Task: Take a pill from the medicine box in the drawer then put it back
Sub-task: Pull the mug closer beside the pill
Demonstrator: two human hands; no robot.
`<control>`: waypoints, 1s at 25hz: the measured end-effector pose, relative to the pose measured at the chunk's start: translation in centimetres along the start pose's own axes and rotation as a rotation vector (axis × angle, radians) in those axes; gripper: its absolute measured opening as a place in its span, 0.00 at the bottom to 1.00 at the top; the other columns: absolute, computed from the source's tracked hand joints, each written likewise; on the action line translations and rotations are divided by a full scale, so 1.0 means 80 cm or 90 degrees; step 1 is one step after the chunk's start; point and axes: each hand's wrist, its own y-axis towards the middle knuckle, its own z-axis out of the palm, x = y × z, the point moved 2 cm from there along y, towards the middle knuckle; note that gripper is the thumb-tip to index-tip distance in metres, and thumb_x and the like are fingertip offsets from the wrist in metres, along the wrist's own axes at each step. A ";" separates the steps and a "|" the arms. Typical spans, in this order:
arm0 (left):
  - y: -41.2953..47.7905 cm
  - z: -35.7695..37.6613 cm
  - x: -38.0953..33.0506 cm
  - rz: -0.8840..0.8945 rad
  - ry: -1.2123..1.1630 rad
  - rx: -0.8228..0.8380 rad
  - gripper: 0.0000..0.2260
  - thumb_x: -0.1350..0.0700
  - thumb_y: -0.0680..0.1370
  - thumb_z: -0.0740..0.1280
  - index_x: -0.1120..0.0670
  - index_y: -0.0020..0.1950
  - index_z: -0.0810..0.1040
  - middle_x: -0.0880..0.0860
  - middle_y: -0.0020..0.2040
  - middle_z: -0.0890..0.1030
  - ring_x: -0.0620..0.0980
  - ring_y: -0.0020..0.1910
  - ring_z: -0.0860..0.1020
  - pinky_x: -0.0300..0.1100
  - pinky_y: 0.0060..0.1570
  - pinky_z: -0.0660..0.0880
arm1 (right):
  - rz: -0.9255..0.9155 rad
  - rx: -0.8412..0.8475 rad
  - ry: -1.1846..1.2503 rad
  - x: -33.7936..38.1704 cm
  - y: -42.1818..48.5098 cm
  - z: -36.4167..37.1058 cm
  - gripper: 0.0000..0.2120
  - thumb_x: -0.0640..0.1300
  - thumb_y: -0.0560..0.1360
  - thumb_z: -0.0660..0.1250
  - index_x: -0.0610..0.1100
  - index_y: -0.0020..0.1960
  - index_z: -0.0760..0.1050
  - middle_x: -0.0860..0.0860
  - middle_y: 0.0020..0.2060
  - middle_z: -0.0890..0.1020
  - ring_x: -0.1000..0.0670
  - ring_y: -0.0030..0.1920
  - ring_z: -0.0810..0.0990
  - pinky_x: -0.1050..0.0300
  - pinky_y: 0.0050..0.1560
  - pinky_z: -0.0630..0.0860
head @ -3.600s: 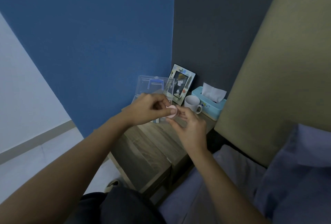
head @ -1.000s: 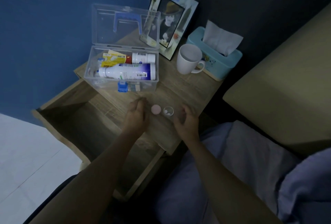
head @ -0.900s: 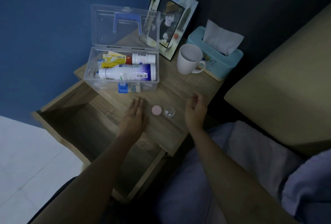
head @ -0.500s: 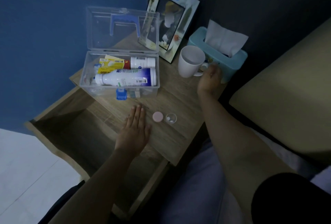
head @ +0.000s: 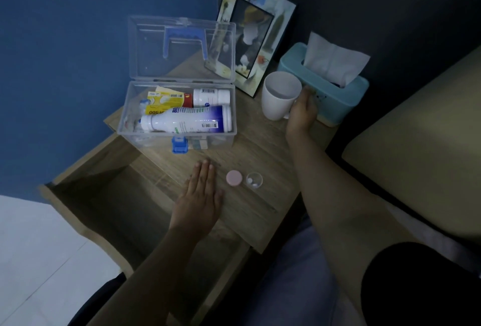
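While half a second ago our right hand [head: 302, 109] was only reaching past the mug toward the tissue box, it now wraps around the handle side of the white mug [head: 279, 95], fingers closed on it; the mug stands upright on the nightstand top [head: 260, 143], just beside the teal tissue box [head: 335, 94]. Our left hand [head: 199, 200] has barely shifted: it lies flat, palm down and fingers together, on the wood near the front edge, gripping nothing. Just to its right the pink cap [head: 234, 177] rests loose on the surface, and beside that the small clear pill vial [head: 254, 180] stands open with a few white pills visible inside, in the same spots as before. Behind them the medicine box [head: 179, 114], clear plastic with a blue latch, sits with its lid tipped up; inside we see a large white and blue bottle [head: 187, 121] lying on its side, a smaller white bottle [head: 210, 96] and a yellow packet [head: 166, 101]. The drawer [head: 109, 200] below stays pulled out, its interior in shadow. A picture frame [head: 256, 31] leans against the dark wall behind the mug.
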 end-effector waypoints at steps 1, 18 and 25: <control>0.000 0.000 -0.001 -0.001 0.003 0.001 0.27 0.44 0.80 0.43 0.55 0.76 0.40 0.51 0.76 0.37 0.46 0.73 0.35 0.43 0.70 0.39 | 0.002 -0.008 0.014 0.000 -0.004 -0.002 0.15 0.51 0.78 0.60 0.44 0.47 0.81 0.47 0.46 0.83 0.48 0.50 0.80 0.52 0.53 0.77; -0.001 0.002 0.001 0.005 -0.008 -0.014 0.27 0.45 0.81 0.44 0.55 0.76 0.41 0.52 0.78 0.41 0.46 0.73 0.36 0.42 0.70 0.39 | -0.018 -0.003 0.103 -0.048 -0.113 -0.075 0.15 0.38 0.78 0.58 0.50 0.36 0.76 0.58 0.30 0.81 0.66 0.31 0.78 0.72 0.30 0.72; -0.001 0.005 0.003 0.008 -0.011 -0.019 0.27 0.44 0.80 0.44 0.55 0.76 0.41 0.53 0.78 0.43 0.47 0.74 0.38 0.44 0.70 0.41 | -0.042 -0.021 0.027 -0.049 -0.116 -0.072 0.12 0.42 0.78 0.58 0.46 0.39 0.76 0.56 0.34 0.80 0.67 0.31 0.77 0.75 0.30 0.71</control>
